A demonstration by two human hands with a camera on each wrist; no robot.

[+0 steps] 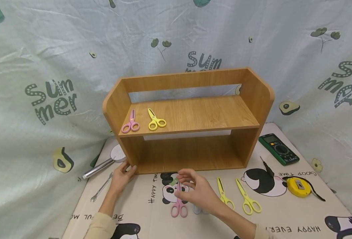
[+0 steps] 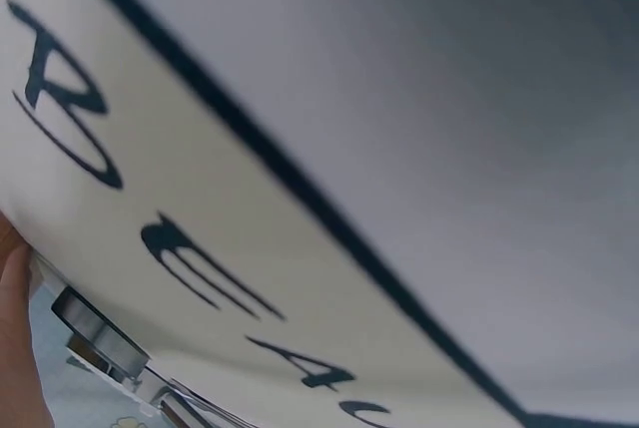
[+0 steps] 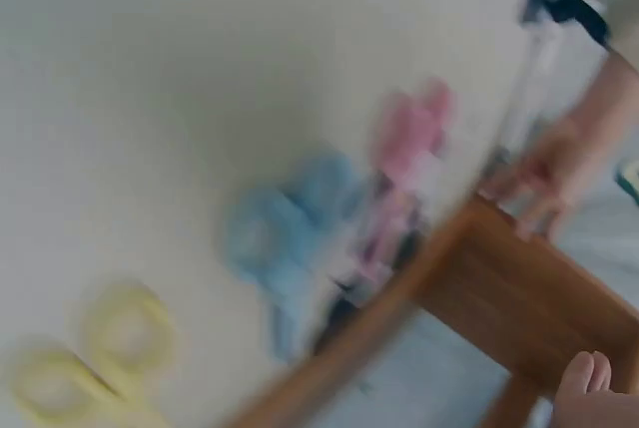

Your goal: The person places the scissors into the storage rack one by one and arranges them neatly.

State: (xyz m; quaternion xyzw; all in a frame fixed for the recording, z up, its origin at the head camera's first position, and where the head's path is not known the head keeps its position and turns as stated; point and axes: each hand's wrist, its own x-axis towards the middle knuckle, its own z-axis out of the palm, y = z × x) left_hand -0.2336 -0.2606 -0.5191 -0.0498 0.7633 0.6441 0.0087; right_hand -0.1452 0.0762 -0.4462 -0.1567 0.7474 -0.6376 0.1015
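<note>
My left hand (image 1: pixel 122 177) rests against the lower left corner of a two-tier wooden shelf (image 1: pixel 194 166), its fingertips at the edge of the side panel. Over the cloth in front of the shelf is my right hand (image 1: pixel 201 192), fingers loosely bent with nothing in them. It overlaps pink scissors (image 1: pixel 179 209) and mostly hides the blue scissors (image 1: pixel 197 209), which show blurred in the right wrist view. To its right lie two pairs of yellow scissors (image 1: pixel 247 200). On the upper tier, pink scissors (image 1: pixel 131 124) and yellow scissors (image 1: pixel 156 121) lie at the left.
A magnifying glass (image 1: pixel 99 168) and a wrench (image 1: pixel 101 188) lie left of the shelf. On the right are a green multimeter (image 1: pixel 279 149), a screwdriver (image 1: pixel 267 167) and a yellow tape measure (image 1: pixel 298 186). A printed curtain (image 1: pixel 59 49) hangs behind and along the sides.
</note>
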